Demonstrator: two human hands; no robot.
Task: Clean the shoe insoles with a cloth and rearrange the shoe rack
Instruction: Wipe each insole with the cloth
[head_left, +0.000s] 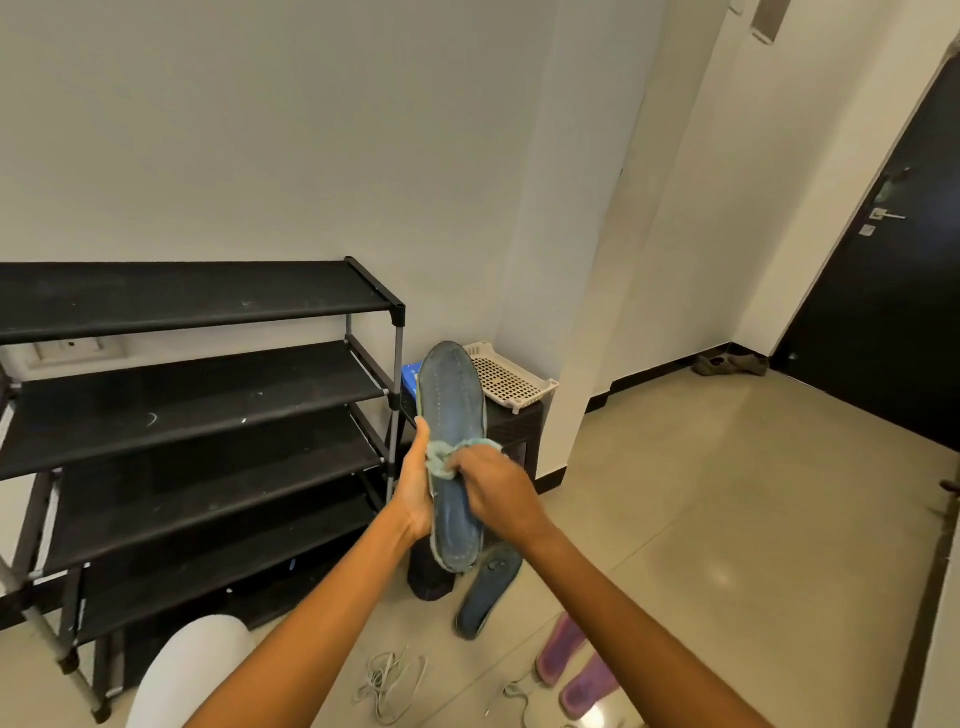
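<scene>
A long blue insole is held upright in front of me. My left hand grips its left edge near the middle. My right hand pinches a light teal cloth against the insole's face. A second dark blue insole lies on the floor below. Two purple insoles lie on the floor at the lower right. The black shoe rack with several bare shelves stands at the left against the wall.
A white perforated tray sits on a dark stool beside the rack, next to a blue box. Loose shoelaces lie on the floor. A pair of shoes rests by the dark door.
</scene>
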